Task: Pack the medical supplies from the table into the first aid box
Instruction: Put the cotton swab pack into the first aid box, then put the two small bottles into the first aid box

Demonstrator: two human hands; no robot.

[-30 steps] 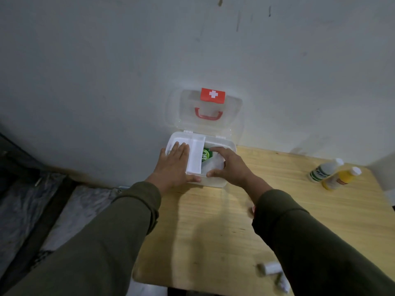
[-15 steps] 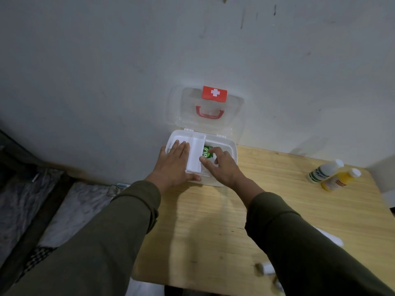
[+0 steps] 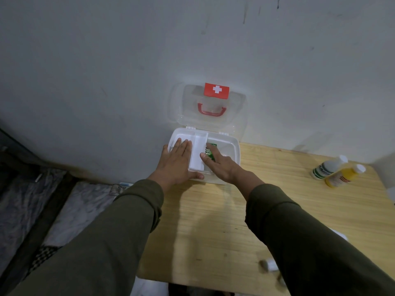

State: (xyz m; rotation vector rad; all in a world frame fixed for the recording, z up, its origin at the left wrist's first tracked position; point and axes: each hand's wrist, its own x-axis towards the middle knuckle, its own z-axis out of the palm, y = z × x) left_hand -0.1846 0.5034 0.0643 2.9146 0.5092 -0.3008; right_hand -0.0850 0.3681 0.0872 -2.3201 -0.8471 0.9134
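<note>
One camera sat on the person's head. It looked forward and down, close over the light wooden table [image 3: 277,210], toward the grey wall [image 3: 128,60].

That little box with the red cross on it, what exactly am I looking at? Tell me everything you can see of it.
The first aid box is a small case of cloudy white plastic at the table's far edge, against the wall. Its clear lid stands open, bearing a red cross label and red handle. A white tray sits across the left half. A green packet lies inside. The left hand lies flat on the left side; the right hand reaches in, touching the packet.
</note>
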